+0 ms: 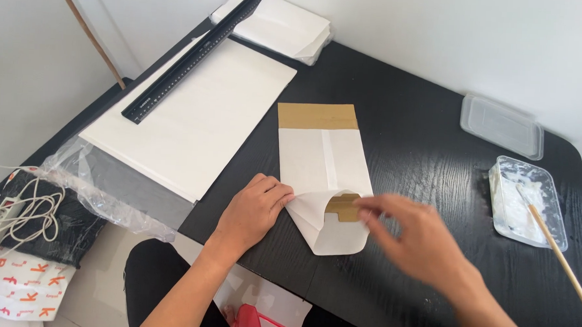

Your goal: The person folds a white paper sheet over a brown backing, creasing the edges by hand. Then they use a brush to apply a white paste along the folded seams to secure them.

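Note:
A flat white paper bag (323,165) with a brown band at its far end lies on the black table (422,156). Its near end is folded into flaps that show a brown inner patch (343,208). My left hand (253,211) presses down on the left flap with its fingertips. My right hand (415,244), blurred, hovers at the right of the folded end, with fingertips next to the brown patch and nothing held.
A stack of large white sheets (195,117) with a black ruler (191,58) lies at the left. A clear tub of white paste (528,200) with a wooden stick (561,257) stands at the right, its lid (502,125) behind it. More folded paper (284,26) sits at the back.

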